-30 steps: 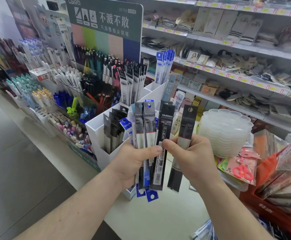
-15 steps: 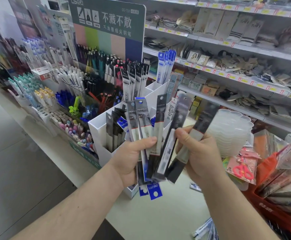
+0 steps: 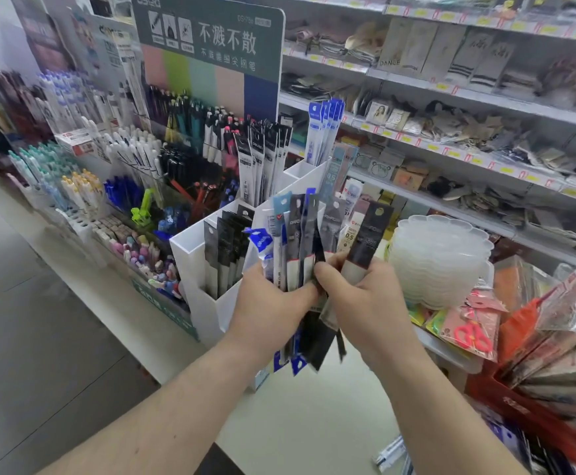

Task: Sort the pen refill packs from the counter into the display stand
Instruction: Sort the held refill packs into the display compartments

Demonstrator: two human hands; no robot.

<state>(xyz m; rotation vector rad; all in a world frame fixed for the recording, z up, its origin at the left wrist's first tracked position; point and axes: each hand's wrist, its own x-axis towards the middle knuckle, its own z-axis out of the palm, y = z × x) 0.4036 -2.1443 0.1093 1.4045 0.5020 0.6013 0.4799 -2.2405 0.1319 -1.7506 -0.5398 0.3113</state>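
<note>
Shop counter (image 3: 314,423): both hands gripping refill packs (image 3: 300,241).

The refill packs (image 3: 300,241) fanned in your hands mix black, grey and blue headers over white lower halves. Just left of them, the display stand (image 3: 190,255) is plain white, its front compartment filled with black-and-grey packs. Behind the stand, the sign board (image 3: 211,39) is dark green with white lettering above stripes of pink, light green, mint, peach and navy. Right of the stand, the scissors (image 3: 471,334) show pink handles, and the basket (image 3: 519,416) beyond is red.
</note>
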